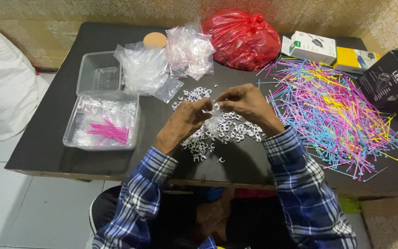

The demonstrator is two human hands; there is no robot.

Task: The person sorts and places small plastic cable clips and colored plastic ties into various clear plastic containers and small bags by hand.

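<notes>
Both hands are meeting over the middle of the dark rectangular table [61, 133], pinching a small clear plastic bag [215, 109] between them. The left hand [186, 121] is curling its fingers in on the bag's left edge, and the right hand [247, 103] is closing thumb and fingertips on its right side, so both are mostly closed around it. Can't tell what's inside the bag, it's too small.

Right under the hands a loose pile of small white plastic clips [222, 129] is lying spread across the table, reaching toward the near edge. To the left a clear plastic tray [102, 121] is sitting with packed bags and a bundle of pink ties [109, 131] in it, and an empty clear tray [98, 71] is sitting just beyond it. Farther back a heap of empty clear bags [166, 62] is resting beside a round tan lid [155, 40], with a tied red plastic sack [242, 39] to their right. Over on the right a big scatter of pink, blue and yellow plastic ties [332, 110] is covering the table, with cardboard boxes [346, 53] along the far right edge.
</notes>
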